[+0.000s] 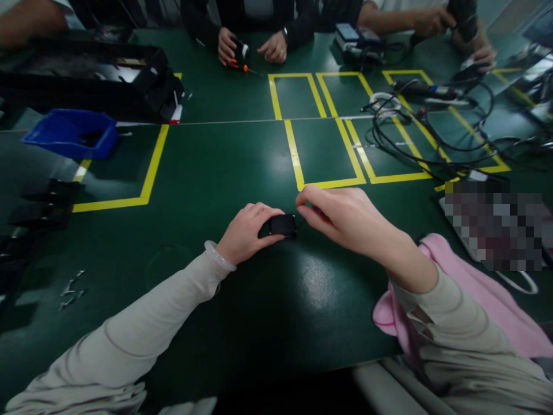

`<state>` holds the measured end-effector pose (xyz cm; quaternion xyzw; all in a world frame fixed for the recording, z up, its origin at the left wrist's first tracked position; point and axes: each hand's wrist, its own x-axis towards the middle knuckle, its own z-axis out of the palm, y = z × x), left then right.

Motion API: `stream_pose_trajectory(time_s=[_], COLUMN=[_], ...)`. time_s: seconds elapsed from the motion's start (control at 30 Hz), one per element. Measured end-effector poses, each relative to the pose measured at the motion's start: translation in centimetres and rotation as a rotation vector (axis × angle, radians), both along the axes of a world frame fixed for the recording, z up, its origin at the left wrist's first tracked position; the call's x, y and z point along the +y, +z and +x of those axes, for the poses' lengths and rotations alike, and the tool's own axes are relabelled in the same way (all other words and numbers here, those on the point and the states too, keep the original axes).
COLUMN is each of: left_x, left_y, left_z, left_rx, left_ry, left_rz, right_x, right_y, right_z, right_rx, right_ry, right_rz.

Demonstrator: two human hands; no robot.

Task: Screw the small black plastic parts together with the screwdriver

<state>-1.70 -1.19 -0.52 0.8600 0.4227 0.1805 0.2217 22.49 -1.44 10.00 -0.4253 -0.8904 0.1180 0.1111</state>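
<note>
A small black box-shaped part [283, 225] rests at the table's middle, gripped between the thumb and fingers of my left hand [250, 231]. Just right of it and slightly higher, my right hand [345, 214] has its thumb and index finger pinched together, pointing toward the part without touching it. Whatever those fingertips hold, if anything, is too small to make out. Several small metal pieces [69, 291] lie scattered on the green table [207, 167] to the left.
A blue bin [78, 134] and a long black tray [142, 80] stand at the left, with black parts [43, 204] nearer me. Looped cables [432, 132] lie at the right, beyond a pink cloth [470, 288]. Across the table, a co-worker's hands [227, 47] hold a black-and-orange item.
</note>
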Motion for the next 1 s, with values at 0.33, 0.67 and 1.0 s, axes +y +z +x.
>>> stream_pose_trajectory(time_s=[0.33,0.67,1.0], left_x=[-0.10,-0.05,0.05], left_y=[0.01,-0.13,-0.13], left_z=[0.07,0.00,-0.01], left_rx=[0.008,-0.007,-0.017], left_ry=[-0.001,-0.014,-0.018], left_rz=[0.013,0.035,0.055], right_x=[-0.41,-0.55,-0.69], right_y=[0.23,0.41,0.28], right_z=[-0.34,-0.24,-0.47], right_rx=[-0.021,-0.045,-0.067], right_ry=[-0.009,0.032,-0.015], right_rz=[-0.005,0.028,0.052])
